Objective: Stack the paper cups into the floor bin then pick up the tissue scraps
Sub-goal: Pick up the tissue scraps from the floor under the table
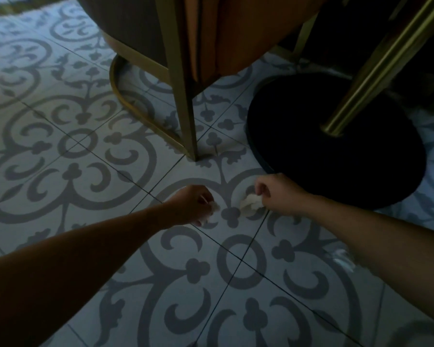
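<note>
Gathering tissue scraps off the patterned tile floor (60, 151); this reads as the second half of the task. No paper cups and no floor bin are in view, so whether the stacking is finished cannot be confirmed from here.

Left hand (193, 205) is curled closed, a small white scrap (212, 212) poking out below its fingers. Right hand (277, 194) pinches a larger crumpled tissue piece (251, 204) between thumb and fingertips, low over the floor; whether it still touches the tile cannot be told.

Both pieces look thin, soft, ragged-edged, off-white in dim light.

A pale smear (343, 259) lies on the tile near the right forearm; possibly another scrap, too blurred to say.

Nearby: gold chair leg (188, 116) and black round table base (336, 146), just beyond the hands.
</note>
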A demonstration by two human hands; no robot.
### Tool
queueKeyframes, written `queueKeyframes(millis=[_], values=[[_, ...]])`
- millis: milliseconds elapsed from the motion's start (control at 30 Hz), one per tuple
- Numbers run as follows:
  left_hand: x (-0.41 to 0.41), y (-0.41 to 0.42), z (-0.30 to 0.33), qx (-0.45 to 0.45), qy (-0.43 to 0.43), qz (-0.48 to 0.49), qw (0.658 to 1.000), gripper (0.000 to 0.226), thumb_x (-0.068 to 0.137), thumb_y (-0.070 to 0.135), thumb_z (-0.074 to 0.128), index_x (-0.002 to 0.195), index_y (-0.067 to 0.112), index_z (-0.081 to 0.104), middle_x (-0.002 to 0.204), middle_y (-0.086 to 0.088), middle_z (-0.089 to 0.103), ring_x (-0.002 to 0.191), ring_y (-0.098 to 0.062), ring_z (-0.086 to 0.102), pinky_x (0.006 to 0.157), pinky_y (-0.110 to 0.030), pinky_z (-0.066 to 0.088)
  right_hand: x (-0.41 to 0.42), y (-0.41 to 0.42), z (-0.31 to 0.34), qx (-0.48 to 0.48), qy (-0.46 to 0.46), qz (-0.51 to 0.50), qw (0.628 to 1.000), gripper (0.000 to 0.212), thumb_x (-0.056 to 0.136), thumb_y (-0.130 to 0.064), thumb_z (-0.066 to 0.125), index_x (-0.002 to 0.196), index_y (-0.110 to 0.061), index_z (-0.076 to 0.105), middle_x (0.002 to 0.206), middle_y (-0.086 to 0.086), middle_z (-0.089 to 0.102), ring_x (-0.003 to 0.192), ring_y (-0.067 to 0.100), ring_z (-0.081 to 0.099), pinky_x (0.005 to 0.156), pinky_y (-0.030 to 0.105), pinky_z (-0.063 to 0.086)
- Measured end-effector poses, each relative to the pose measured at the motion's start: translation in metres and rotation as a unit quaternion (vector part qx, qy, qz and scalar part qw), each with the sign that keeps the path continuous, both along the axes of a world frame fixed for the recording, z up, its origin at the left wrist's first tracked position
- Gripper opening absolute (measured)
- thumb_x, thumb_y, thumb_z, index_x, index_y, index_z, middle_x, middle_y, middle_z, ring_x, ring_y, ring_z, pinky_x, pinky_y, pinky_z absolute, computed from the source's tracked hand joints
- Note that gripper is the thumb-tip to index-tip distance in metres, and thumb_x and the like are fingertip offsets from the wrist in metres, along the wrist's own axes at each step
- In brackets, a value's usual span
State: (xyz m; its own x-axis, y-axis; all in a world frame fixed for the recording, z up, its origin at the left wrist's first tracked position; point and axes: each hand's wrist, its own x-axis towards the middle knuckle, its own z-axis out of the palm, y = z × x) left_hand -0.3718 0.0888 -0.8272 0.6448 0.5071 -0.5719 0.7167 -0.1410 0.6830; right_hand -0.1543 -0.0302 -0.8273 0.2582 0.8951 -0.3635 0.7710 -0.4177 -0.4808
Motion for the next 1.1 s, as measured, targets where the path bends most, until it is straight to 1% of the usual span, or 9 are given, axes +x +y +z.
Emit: queueKeyframes(millis=[133,233,333,400,600,700,833,967,1100], values=[[0.006,0.003,0.006,-0.211,-0.051,0.176,0.960,0.021,0.096,0.014,0.049,0.109,0.010,0.066,0.107,-0.021,0.069,0.089,-0.034,0.071,0.076,-0.044,0.062,0.008,-0.011,0.028,0.045,0.065,-0.071,0.994,0.020,0.074,-0.005,0.063,0.075,-0.024,0.057,0.073,0.000,0.059,0.065,0.013,0.054,0.056,0.024,0.044],[0.017,0.000,0.008,-0.312,-0.083,0.233,0.918,0.034,0.094,0.015,0.039,0.111,0.008,0.068,0.111,-0.024,0.067,0.093,-0.037,0.068,0.083,-0.048,0.058,0.016,-0.023,0.052,0.086,0.121,-0.134,0.980,0.015,0.079,0.002,0.063,0.080,-0.012,0.061,0.074,0.008,0.060,0.061,0.012,0.057,0.051,0.017,0.049],[0.034,-0.013,0.012,-0.375,-0.102,0.239,0.890,0.043,0.094,0.024,0.035,0.116,0.006,0.067,0.113,-0.024,0.067,0.100,-0.039,0.065,0.089,-0.049,0.053,0.024,-0.039,0.075,0.105,0.203,-0.182,0.956,0.015,0.084,0.005,0.060,0.080,-0.009,0.058,0.082,0.016,0.059,0.073,0.022,0.065,0.068,0.035,0.062],[0.047,-0.024,0.015,-0.417,-0.109,0.228,0.873,0.050,0.093,0.035,0.036,0.118,0.005,0.067,0.114,-0.024,0.067,0.102,-0.040,0.064,0.095,-0.051,0.050,0.028,-0.048,0.089,0.103,0.252,-0.188,0.944,0.015,0.085,0.005,0.058,0.081,-0.009,0.056,0.085,0.019,0.058,0.081,0.030,0.066,0.077,0.046,0.060],[0.087,-0.056,0.029,-0.538,-0.131,0.141,0.821,0.075,0.089,0.062,0.032,0.128,0.004,0.058,0.121,-0.026,0.064,0.112,-0.042,0.058,0.098,-0.055,0.045,0.020,-0.060,0.113,0.089,0.328,-0.134,0.931,0.020,0.085,0.011,0.056,0.079,-0.009,0.053,0.083,0.018,0.055,0.071,0.021,0.064,0.062,0.030,0.059],[0.100,-0.072,0.040,-0.579,-0.147,0.131,0.791,0.070,0.089,0.060,0.041,0.124,0.002,0.059,0.120,-0.028,0.063,0.115,-0.046,0.056,0.102,-0.059,0.042,0.011,-0.058,0.114,0.073,0.311,-0.102,0.942,0.021,0.082,0.012,0.060,0.079,-0.008,0.054,0.082,0.017,0.056,0.069,0.023,0.064,0.062,0.031,0.059],[0.107,-0.078,0.045,-0.612,-0.114,0.086,0.778,0.080,0.089,0.060,0.041,0.138,-0.003,0.047,0.135,-0.031,0.050,0.116,-0.047,0.054,0.093,-0.059,0.048,0.006,-0.057,0.105,0.060,0.181,-0.057,0.980,0.024,0.077,0.004,0.068,0.073,-0.016,0.055,0.072,0.008,0.061,0.063,0.019,0.060,0.059,0.031,0.052],[0.105,-0.076,0.043,-0.598,-0.097,0.075,0.792,0.073,0.089,0.060,0.043,0.128,0.000,0.056,0.129,-0.031,0.057,0.118,-0.047,0.055,0.094,-0.057,0.048,0.006,-0.060,0.097,0.088,0.109,-0.054,0.989,0.025,0.076,-0.005,0.074,0.068,-0.020,0.055,0.068,0.000,0.060,0.059,0.007,0.054,0.058,0.025,0.047],[0.102,-0.075,0.042,-0.571,-0.080,0.052,0.816,0.071,0.088,0.063,0.040,0.116,0.003,0.065,0.116,-0.024,0.066,0.094,-0.039,0.070,0.074,-0.045,0.060,0.006,-0.058,0.091,0.102,0.106,-0.069,0.987,0.025,0.073,-0.006,0.076,0.066,-0.021,0.057,0.066,0.001,0.062,0.057,0.009,0.056,0.056,0.028,0.049]])
